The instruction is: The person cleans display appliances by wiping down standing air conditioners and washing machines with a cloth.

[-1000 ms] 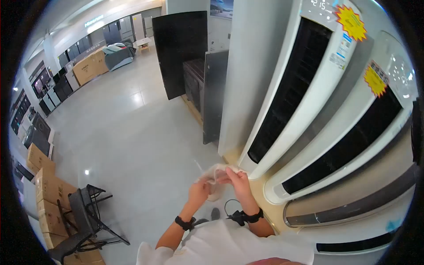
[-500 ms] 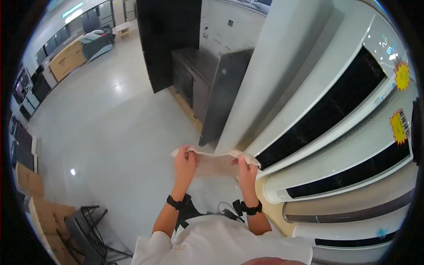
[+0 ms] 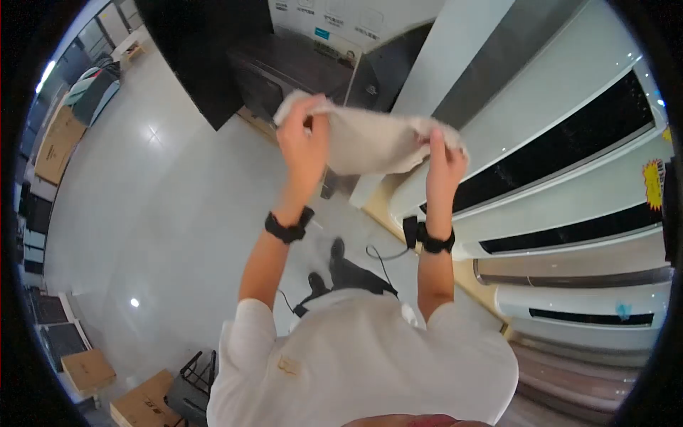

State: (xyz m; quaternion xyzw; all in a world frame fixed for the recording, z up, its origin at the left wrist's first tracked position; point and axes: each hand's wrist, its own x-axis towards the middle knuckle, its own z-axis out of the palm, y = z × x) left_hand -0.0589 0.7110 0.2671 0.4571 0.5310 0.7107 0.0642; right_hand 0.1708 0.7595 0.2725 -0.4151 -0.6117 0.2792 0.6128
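A pale beige cloth (image 3: pixel 371 141) is stretched between my two hands in front of me. My left hand (image 3: pixel 306 135) pinches its upper left corner, with a bunched edge showing above the fingers. The right-hand end is gripped by my right hand (image 3: pixel 445 156), thumb on top. Between them the cloth hangs slightly slack and looks a little blurred. Behind it stands a dark cabinet (image 3: pixel 284 60) with a dark upright panel (image 3: pixel 391 71). Each wrist carries a black band.
Tall white air conditioner units (image 3: pixel 555 142) line the right side on a beige plinth (image 3: pixel 469 277). A black panel (image 3: pixel 206 57) stands ahead. Cardboard boxes (image 3: pixel 89 368) and a dark folding chair (image 3: pixel 196 388) are at lower left. A thin cable (image 3: pixel 388 256) hangs near my right wrist.
Both hands have risen and moved farther out ahead with the cloth, which now shows more of its face. The view has tilted and turned, bringing my feet into sight.
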